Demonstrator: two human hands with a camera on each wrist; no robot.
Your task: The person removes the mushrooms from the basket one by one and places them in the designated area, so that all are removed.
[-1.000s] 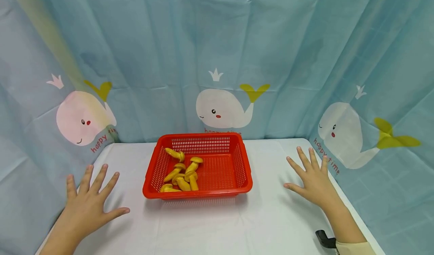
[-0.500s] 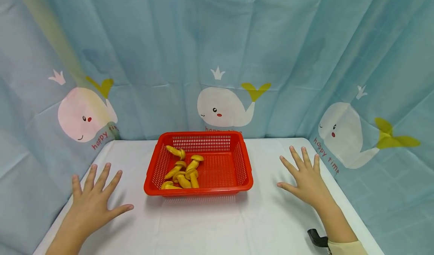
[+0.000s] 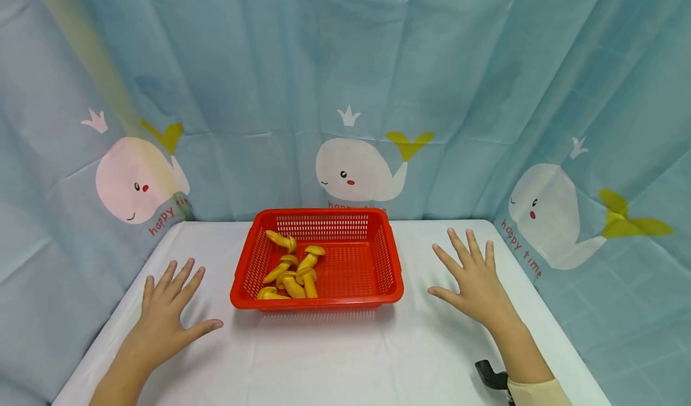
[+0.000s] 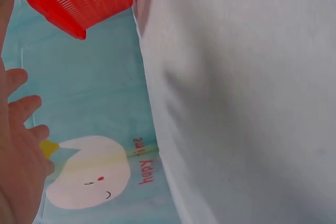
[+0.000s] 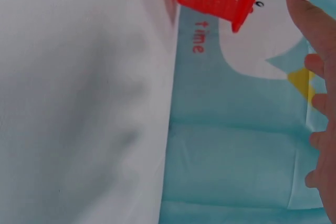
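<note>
Red and slotted, the basket (image 3: 318, 303) sits upright near the far edge of the tabletop (image 3: 324, 358), mouth upward, its long axis running left to right. Six yellow mushrooms (image 3: 293, 287) lie in its left half, pointing different ways: the rearmost has its cap to the right, the nearest its cap to the left, and the other four have caps toward the far side, stems slanting toward us.

Well apart from the basket, one to each side, hang our left grip (image 3: 162, 325) and right grip (image 3: 475, 286): bare hands, fingers splayed wide, holding and touching nothing. Behind stands a blue curtain (image 3: 243, 64) printed with whales.

We judge this a poised hover, best done steadily, both sides level. Any lift of the basket would want its short ends met together, with extra support at the loaded left; any mushroom, a pinch across its stem.
</note>
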